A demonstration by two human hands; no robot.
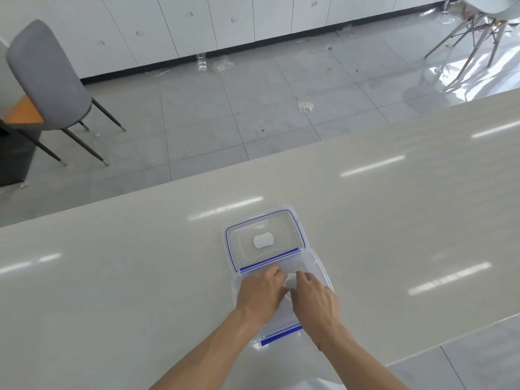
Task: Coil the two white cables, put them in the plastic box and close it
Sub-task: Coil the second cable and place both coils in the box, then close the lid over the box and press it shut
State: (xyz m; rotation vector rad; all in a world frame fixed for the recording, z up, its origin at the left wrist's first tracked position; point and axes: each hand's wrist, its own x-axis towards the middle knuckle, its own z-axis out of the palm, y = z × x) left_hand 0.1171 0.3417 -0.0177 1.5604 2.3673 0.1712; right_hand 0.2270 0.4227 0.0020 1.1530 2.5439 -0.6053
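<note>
Both hands reached palm-down into the open plastic box (318,266) on the table (112,277), left hand (261,291) and right hand (315,296) each with a grip pinching the coiled white cable (291,281).

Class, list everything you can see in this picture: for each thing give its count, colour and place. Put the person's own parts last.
Clear plastic box: one, blue clips, on table, open.
Clear lid: one, blue seal, lying open behind box.
Coiled white cable: one visible, inside box, between hands.
Glossy beige table: one, foreground.
Grey padded chair: one, far left.
White shell chair: one, top right.
Left hand: in box.
Right hand: in box.
</note>
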